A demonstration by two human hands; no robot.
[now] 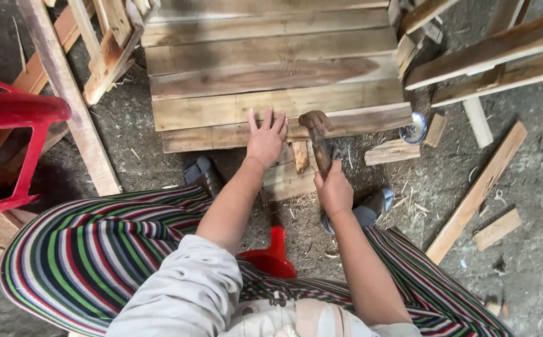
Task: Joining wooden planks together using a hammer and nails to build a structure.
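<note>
Boards nailed side by side make a wooden panel (271, 68) that lies flat on the dirt floor (533, 168) in front of the seated person. Left hand (266, 138) rests open, palm down and fingers spread, on the nearest board of the panel, at its near edge. Right hand (335, 190) is closed around the wooden handle of a hammer (317, 134), gripping it low on the shaft. Its rusty head sits over the same near board, just beside the left hand's fingertips and to their right. Right hand itself is nearer the body, off the panel, above short wood scraps (293, 168) that poke out from under the edge.

Between the knees shows part of a red stool (274, 253), and striped trousers (90, 249) cover both legs. A red plastic chair (9, 125) stands at the left. Loose planks (477, 190) lie scattered on the floor at the right, and a small round tin (415, 128) sits by the panel's right corner.
</note>
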